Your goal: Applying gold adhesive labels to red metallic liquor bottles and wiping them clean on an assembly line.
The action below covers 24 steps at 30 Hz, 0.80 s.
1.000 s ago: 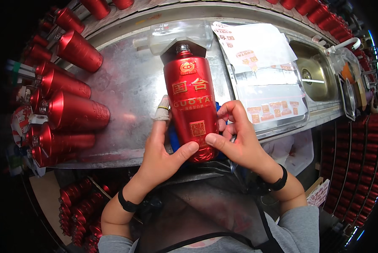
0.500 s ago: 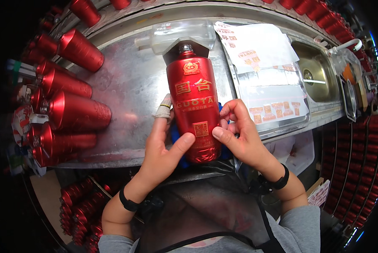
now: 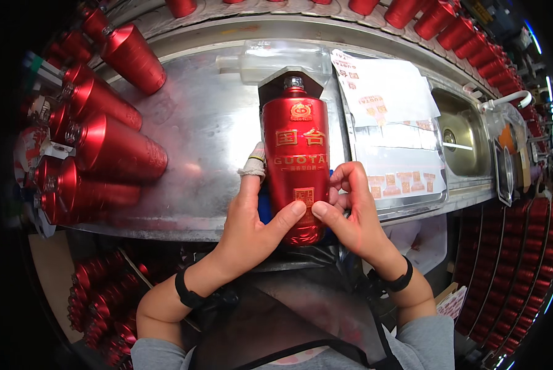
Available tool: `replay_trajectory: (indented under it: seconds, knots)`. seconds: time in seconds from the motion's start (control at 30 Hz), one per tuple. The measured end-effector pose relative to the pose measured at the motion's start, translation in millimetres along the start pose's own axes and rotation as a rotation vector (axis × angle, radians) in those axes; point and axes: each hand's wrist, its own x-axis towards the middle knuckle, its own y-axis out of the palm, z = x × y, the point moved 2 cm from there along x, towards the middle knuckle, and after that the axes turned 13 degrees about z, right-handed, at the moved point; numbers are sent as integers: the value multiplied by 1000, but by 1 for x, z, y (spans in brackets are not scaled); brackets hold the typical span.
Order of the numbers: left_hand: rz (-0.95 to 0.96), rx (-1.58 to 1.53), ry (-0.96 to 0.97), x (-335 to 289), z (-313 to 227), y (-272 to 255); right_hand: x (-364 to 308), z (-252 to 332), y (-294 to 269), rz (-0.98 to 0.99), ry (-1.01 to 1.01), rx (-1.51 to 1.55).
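A red metallic bottle [image 3: 296,148] with gold characters lies in front of me, its dark neck pointing away. Its neck end rests on a dark angled support [image 3: 271,86], and a bit of blue shows under its body. My left hand [image 3: 248,219] is closed on the bottle's left side, its thumb at the small square gold label [image 3: 304,195]. One left finger wears a white wrap with a band. On the right side, my right hand [image 3: 353,216] has its thumb pressed at the label's lower right corner, fingers curled beside the bottle and partly hidden.
More red bottles [image 3: 122,148] lie along the metal worktop's [image 3: 190,129] left side. A clear bottle [image 3: 282,60] lies behind the support. To the right are a transfer sheet [image 3: 406,176] with gold pieces, white paper [image 3: 387,86] and a sink [image 3: 458,132]. Racks of red bottles [image 3: 504,259] stand at lower right.
The whole view has shifted a little. My left thumb has moved right and up onto the square label, close to my right thumb, which stays at the label.
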Motion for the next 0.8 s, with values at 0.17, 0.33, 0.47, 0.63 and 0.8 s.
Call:
replay_trajectory:
  seconds: [0.17,0.33,0.47,0.63,0.8]
  knots:
    - [6,-13,18,2,-4,0,1,3,3,-22,-4,-10]
    - [70,-75,-32,5,-4,0,5,0,-15,-89,114,152]
    - [117,-83,-47,-4,0,-4,4,-19,-68,-335,146,769]
    - [160,-74,-43,-6,0,-6,-8,42,-17,-286,-82,103]
    - [156,-93,-37,-7,1,-7,12,67,-9,-96,-476,-694]
